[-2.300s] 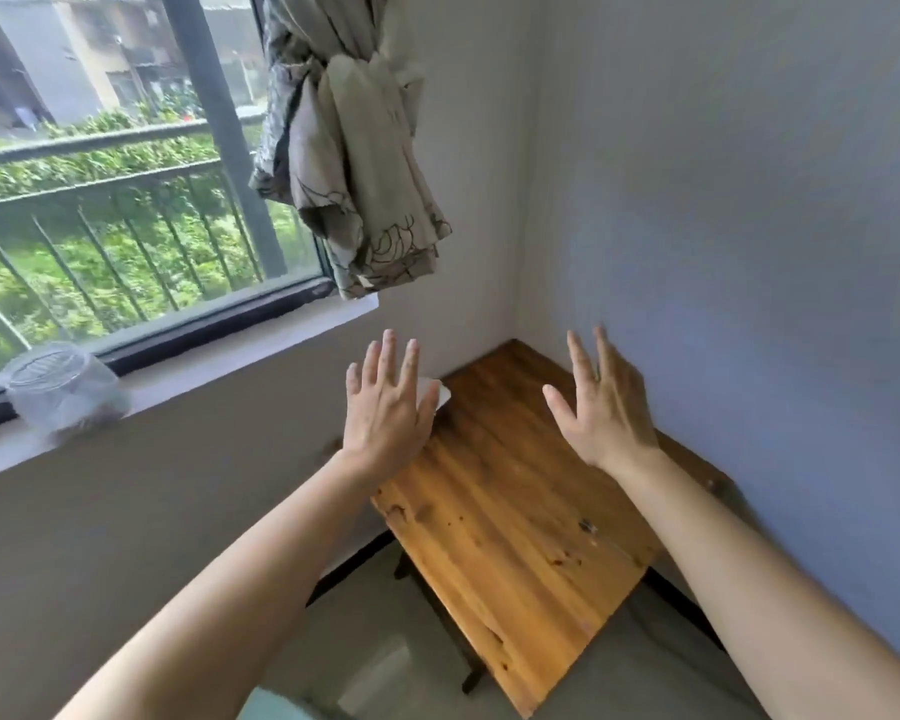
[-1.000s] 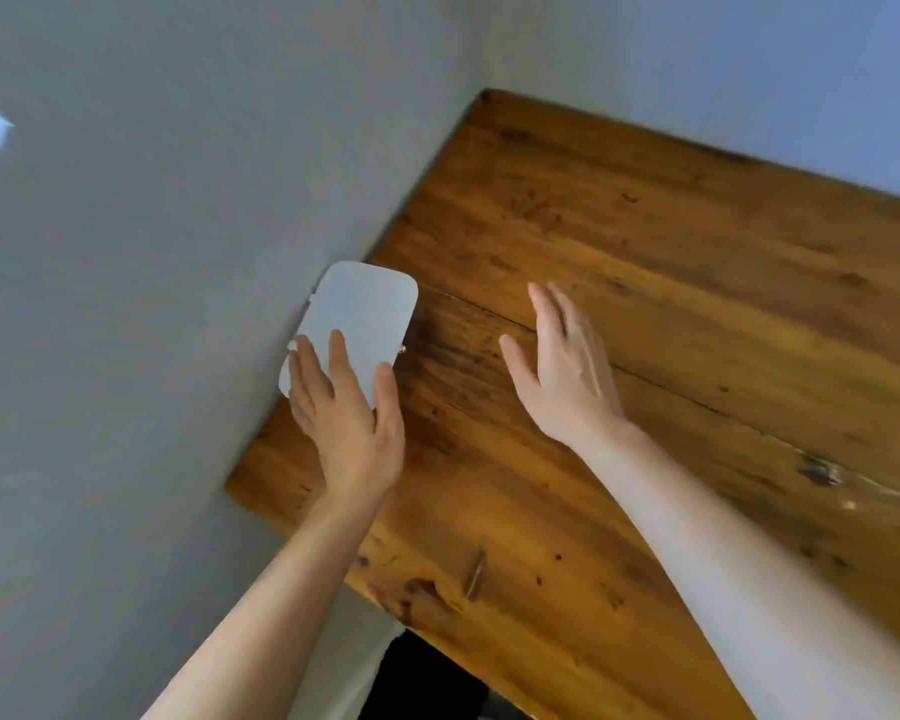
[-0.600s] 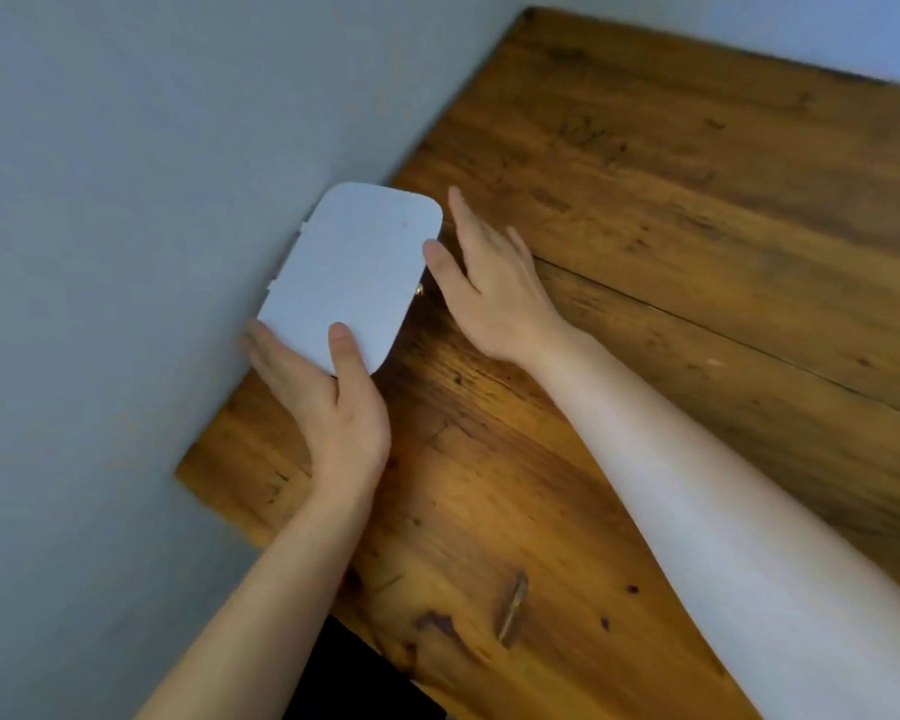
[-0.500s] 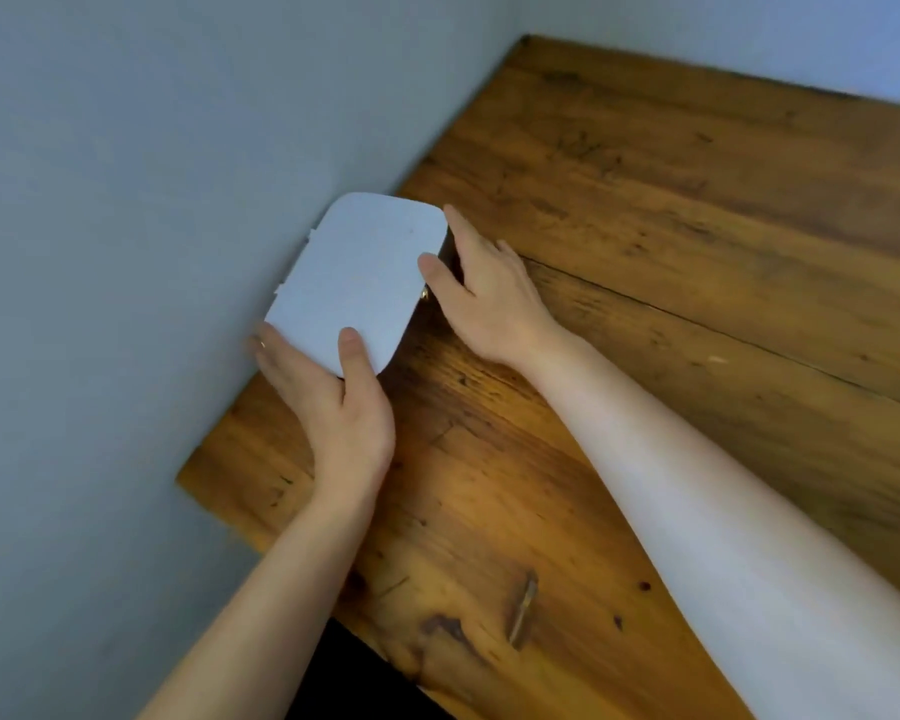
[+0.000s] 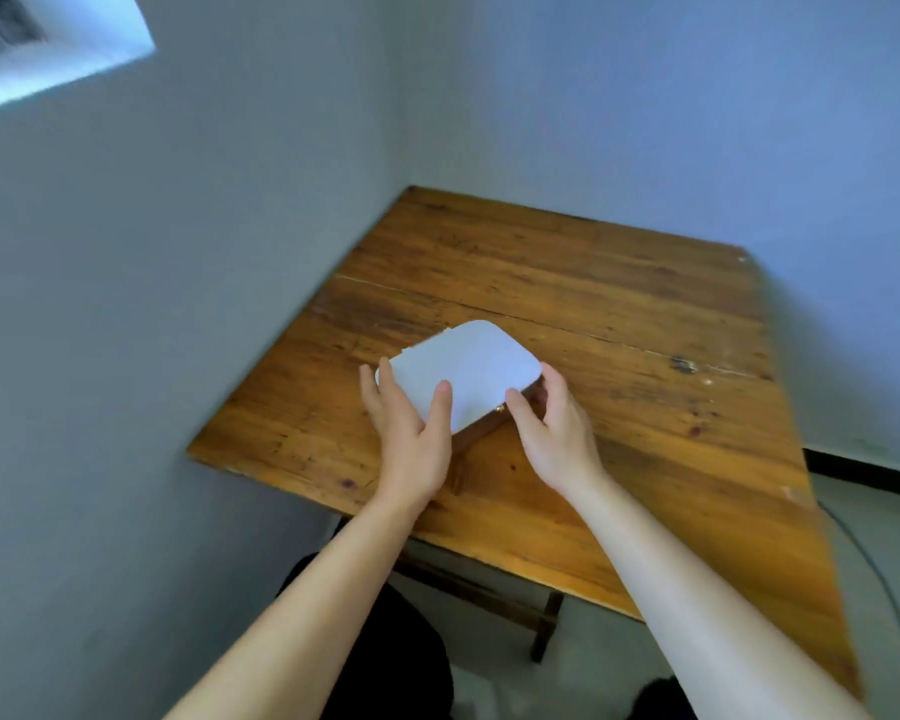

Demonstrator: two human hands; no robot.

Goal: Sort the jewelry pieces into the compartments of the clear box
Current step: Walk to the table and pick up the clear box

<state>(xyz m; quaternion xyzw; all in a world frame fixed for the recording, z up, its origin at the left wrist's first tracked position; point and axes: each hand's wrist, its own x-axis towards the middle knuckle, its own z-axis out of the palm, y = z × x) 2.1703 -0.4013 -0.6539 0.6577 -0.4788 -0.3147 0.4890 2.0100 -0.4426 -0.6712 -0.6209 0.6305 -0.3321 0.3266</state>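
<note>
A flat box with a white rounded lid lies on the wooden table, a little in from the table's left edge. The lid is closed and a small gold clasp shows at its near right edge. My left hand grips the box's near left corner, thumb on the lid. My right hand holds the near right side, fingers wrapped around the edge. No jewelry pieces are visible and the box's inside is hidden.
Grey walls close in the table on the left and at the back. The table's near edge drops to a pale floor, with a wooden leg frame below. A cable runs down on the right.
Both hands have taken hold of the box and brought it from beside the left wall out toward the middle of the table. The view has pulled back and up.
</note>
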